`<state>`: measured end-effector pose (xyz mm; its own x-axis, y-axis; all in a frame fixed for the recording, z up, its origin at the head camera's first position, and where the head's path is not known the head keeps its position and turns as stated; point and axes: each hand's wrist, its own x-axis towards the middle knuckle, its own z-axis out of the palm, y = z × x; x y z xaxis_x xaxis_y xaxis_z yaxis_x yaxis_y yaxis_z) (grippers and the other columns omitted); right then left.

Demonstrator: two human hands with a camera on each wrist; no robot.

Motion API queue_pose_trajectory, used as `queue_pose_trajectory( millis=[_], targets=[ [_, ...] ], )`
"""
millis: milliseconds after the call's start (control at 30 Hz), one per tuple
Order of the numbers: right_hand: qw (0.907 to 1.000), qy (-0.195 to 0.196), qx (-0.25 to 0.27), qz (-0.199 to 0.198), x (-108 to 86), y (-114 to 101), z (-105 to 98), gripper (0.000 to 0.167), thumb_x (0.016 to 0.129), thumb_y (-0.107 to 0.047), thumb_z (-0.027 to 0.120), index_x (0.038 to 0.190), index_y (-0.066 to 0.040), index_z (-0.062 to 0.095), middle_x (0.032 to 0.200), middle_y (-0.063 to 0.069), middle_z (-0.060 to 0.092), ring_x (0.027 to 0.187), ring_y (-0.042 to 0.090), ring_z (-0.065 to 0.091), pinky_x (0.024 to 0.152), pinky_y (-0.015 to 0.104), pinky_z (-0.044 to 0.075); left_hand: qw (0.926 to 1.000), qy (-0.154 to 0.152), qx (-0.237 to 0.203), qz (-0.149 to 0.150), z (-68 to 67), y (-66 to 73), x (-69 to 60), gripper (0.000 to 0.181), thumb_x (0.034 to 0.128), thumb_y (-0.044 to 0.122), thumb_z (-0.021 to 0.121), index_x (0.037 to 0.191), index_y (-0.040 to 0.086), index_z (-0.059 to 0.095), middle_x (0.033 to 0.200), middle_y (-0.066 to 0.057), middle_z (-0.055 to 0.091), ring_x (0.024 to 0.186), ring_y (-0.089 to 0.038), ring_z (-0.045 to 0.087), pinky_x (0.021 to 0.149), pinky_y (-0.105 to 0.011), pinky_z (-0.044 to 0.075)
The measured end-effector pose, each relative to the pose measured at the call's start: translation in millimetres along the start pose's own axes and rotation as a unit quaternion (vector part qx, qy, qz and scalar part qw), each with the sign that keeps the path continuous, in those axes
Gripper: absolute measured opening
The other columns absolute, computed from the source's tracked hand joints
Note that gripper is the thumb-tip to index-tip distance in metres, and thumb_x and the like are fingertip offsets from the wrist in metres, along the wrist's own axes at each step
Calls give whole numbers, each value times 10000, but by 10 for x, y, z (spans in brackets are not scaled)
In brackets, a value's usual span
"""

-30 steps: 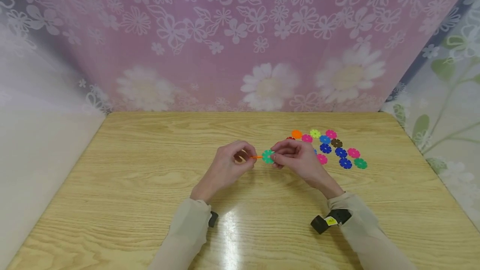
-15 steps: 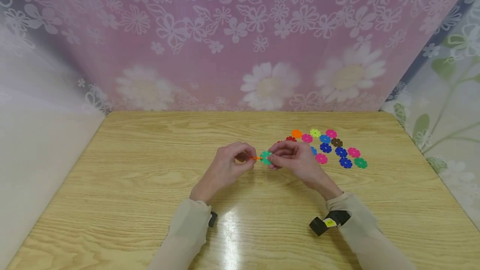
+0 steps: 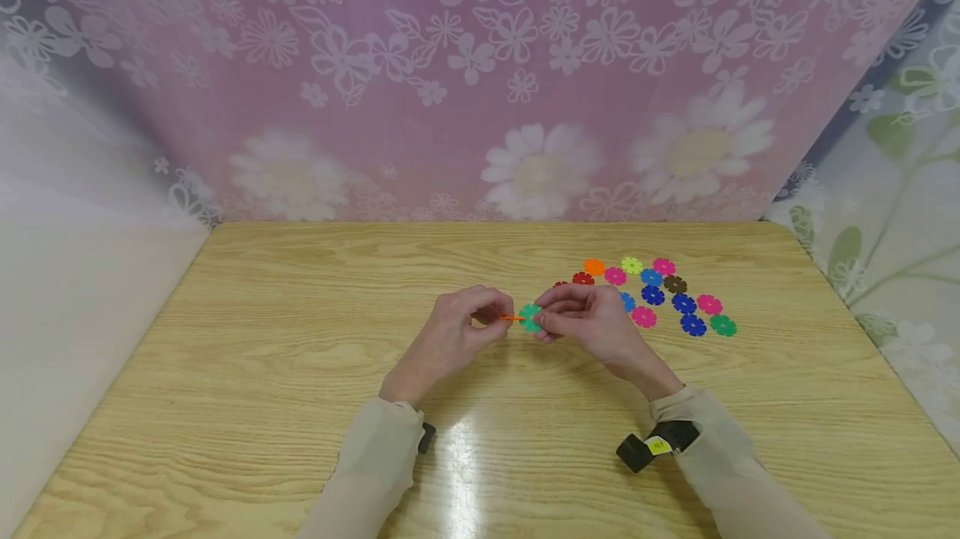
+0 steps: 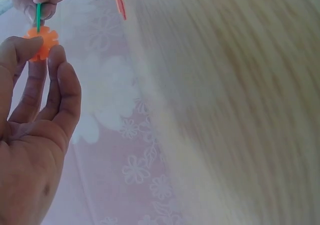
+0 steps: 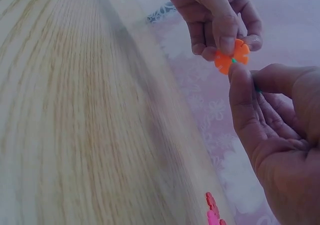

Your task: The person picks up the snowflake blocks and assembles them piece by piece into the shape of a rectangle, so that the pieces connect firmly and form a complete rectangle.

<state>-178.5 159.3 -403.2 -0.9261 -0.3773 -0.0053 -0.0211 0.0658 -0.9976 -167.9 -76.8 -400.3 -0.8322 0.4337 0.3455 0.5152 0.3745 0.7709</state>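
My left hand (image 3: 459, 332) pinches an orange notched disc between thumb and fingers; the head view shows it edge-on, while the left wrist view shows the orange disc (image 4: 49, 41) face-on. A green notched disc (image 3: 529, 317) is pinched by my right hand (image 3: 596, 324). The two discs meet at right angles, the green one's edge at the orange one's notched side. In the right wrist view my right hand (image 5: 280, 120) covers most of the green disc, and the orange disc (image 5: 240, 50) stands just past its fingertips.
Several flat notched discs lie on the wooden table (image 3: 262, 372) behind and to the right of my right hand, among them an orange disc (image 3: 594, 267), a brown disc (image 3: 675, 284) and a green one (image 3: 723, 325). A flowered curtain (image 3: 420, 106) hangs behind the table.
The green disc and my right hand have moved slightly left, closer to my left hand, so less of the orange disc shows between them. My left hand has barely moved.
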Motion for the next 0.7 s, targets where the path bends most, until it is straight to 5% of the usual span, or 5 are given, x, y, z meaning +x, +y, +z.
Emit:
queue_pose_trajectory(
  millis=[267,467,700],
  targets=[
    [9998,-105,-99,-135,18,26,28,256,942,2,697,1139,152,628,907,20,769,779,212,774,752,384,636,9998,-88,-124,-149,-41,-13,-5,103,928,9,681,963,102,708,953,-6,736,864,-126,716,774,-253,583],
    [9968,-204,-688,-346,-14,17,14,231,938,-76,732,1133,39,687,968,177,755,842,378,762,769,441,630,9960,-264,-534,-664,-75,-48,-18,64,950,61,692,988,113,694,1001,2,736,900,-152,735,819,-280,591],
    [9857,-331,-1371,-920,-34,52,-28,200,909,-8,738,1108,13,733,1043,203,751,925,195,752,794,282,622,9853,-249,-1018,-1352,-112,-59,-46,98,945,112,723,996,190,692,1030,12,725,931,-277,746,768,-335,593]
  ],
)
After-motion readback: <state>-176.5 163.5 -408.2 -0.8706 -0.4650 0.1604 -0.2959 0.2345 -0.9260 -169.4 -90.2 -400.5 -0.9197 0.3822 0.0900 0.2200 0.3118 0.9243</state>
